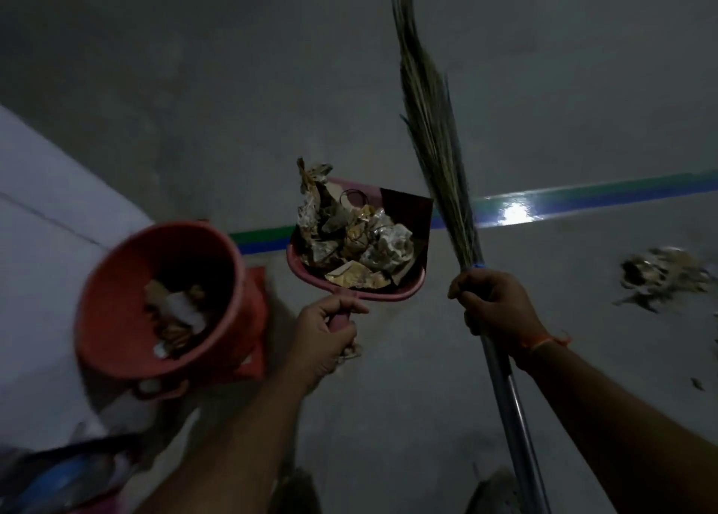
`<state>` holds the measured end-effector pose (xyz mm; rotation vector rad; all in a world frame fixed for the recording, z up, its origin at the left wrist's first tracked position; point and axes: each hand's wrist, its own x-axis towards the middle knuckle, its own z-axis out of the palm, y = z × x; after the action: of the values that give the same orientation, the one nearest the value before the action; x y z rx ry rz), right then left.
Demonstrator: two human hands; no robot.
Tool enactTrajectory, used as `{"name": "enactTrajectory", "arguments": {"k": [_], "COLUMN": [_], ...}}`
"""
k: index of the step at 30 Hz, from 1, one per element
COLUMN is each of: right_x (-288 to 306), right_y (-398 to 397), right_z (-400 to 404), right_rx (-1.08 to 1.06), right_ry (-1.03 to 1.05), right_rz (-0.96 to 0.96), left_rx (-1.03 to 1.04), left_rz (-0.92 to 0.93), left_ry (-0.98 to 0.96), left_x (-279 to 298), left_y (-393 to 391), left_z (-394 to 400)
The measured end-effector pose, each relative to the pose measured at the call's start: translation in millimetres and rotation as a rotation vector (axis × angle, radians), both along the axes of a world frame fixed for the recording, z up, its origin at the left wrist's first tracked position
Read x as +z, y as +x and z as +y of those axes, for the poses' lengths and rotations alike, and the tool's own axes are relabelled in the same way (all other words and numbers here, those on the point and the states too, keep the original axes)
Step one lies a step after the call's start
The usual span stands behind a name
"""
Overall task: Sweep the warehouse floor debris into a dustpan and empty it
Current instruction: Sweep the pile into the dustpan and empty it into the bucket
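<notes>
The left hand (326, 333) has its grip curled tight round the pink handle of the dustpan (404, 292), thumb lying along the top; the pan's tray juts forward from that grip, held above the floor, piled with debris (349, 237) of crumpled paper, dry leaves and thin wire loops; a dark flat sheet stands against the pan's far right side. The right hand (493, 304) is clamped on the broom (431, 125) at the point where a blue binding meets the bristles; the long sheaf of thin, grass-like bristles points up and away from that grip, while the smooth grey metal shaft runs down past the wrist, which wears an orange thread band (544, 344). One red plastic bucket (112, 304), round and tapering, sits just left of the left grip, holding scraps of paper and leaves; its image is blurred. One further litter pile (660, 276) lies on the grey concrete floor (388, 397) to the right of the right grip, well apart from the pan. A green-and-blue painted stripe (602, 199) crosses the floor beyond both hands, glossy where light strikes it.
</notes>
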<state>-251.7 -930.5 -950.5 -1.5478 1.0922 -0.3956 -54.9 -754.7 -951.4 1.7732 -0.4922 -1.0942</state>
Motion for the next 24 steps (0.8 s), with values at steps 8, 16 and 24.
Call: {"name": "enactTrajectory", "arguments": {"k": [8, 16, 24], "right_x": [-2, -11, -17], "right_y": [160, 261, 302], "right_z": [100, 174, 193], "right_rx": [0.294, 0.454, 0.541], "right_ry": [-0.002, 0.002, -0.066], "right_rz": [0.037, 0.087, 0.178], "left_rx": [0.25, 0.445, 0.436], "left_rz": [-0.003, 0.057, 0.209], "left_ry": [0.022, 0.041, 0.255], "left_x": [2, -14, -13], "left_y": [109, 168, 231], "left_z": [146, 236, 228]}}
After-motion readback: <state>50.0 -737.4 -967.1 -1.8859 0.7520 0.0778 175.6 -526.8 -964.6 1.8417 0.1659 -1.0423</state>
